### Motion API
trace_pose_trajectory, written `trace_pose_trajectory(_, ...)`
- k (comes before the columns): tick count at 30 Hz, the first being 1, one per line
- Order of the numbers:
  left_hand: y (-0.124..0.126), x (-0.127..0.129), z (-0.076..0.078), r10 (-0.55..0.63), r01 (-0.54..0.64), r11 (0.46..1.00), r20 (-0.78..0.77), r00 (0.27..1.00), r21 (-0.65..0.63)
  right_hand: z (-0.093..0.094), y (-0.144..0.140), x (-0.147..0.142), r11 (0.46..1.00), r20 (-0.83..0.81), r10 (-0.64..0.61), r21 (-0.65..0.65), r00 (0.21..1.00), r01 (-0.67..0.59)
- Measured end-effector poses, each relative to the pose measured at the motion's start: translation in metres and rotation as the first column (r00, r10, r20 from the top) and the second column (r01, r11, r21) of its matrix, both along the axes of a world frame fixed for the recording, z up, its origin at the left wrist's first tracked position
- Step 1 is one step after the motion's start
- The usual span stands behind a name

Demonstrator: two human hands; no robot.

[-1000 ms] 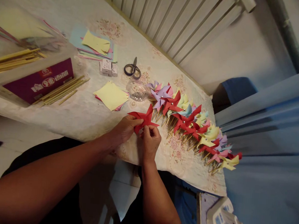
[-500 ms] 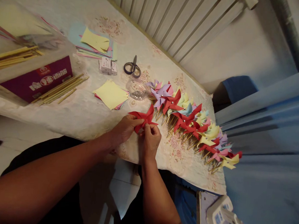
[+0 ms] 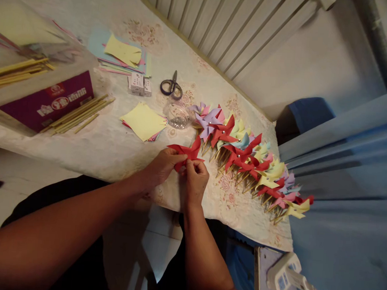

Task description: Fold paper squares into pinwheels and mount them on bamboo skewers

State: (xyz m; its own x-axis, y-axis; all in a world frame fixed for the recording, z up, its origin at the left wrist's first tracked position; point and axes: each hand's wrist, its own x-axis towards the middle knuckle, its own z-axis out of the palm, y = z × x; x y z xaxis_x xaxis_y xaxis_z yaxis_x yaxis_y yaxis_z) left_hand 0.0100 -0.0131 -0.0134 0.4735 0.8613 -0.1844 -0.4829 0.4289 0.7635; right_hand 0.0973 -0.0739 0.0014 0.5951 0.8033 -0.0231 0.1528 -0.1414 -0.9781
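Observation:
Between my two hands, above the table's front edge, is a red paper pinwheel with its blades folded in. My left hand pinches it from the left, thumb near its centre. Fingers of my right hand are closed on its lower middle; anything small between those fingertips is hidden. Just beyond lie a stack of yellow and coloured paper squares with cut corners and a clear container of small silvery pieces. Finished-looking pinwheels on wooden sticks lie in a long row to the right.
Scissors, small boxes and more coloured paper lie farther back. At left stands a clear bin with a purple label, loose wooden sticks beside it. A radiator borders the table; a power strip sits lower right.
Almost nothing differs. The red pinwheel and the fingers on it have shifted very slightly; both hands keep their hold.

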Motion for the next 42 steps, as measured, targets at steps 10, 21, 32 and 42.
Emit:
trace_pose_trajectory(10, 0.000, -0.001, -0.002, 0.018, -0.019, 1.000, -0.023, 1.000, -0.010, -0.001, -0.001, 0.000, 1.000, 0.026, 0.019, -0.010, 0.999, -0.018)
trace_pose_trajectory(21, 0.003, -0.002, -0.007, -0.006, 0.008, 1.000, -0.124, 0.992, 0.011, 0.017, 0.002, 0.029, 0.988, 0.171, -0.147, 0.077, 0.974, 0.136)
trace_pose_trajectory(32, 0.003, -0.004, -0.003, -0.123, 0.194, 0.963, -0.335, 0.934, 0.187, 0.003, 0.000, 0.041, 0.979, 0.021, 0.196, -0.057, 0.980, -0.195)
trace_pose_trajectory(42, 0.003, -0.009, -0.003, -0.163, 0.247, 0.950, -0.371, 0.914, 0.192, 0.003, 0.000, 0.039, 0.975, -0.012, 0.200, -0.093, 0.980, -0.200)
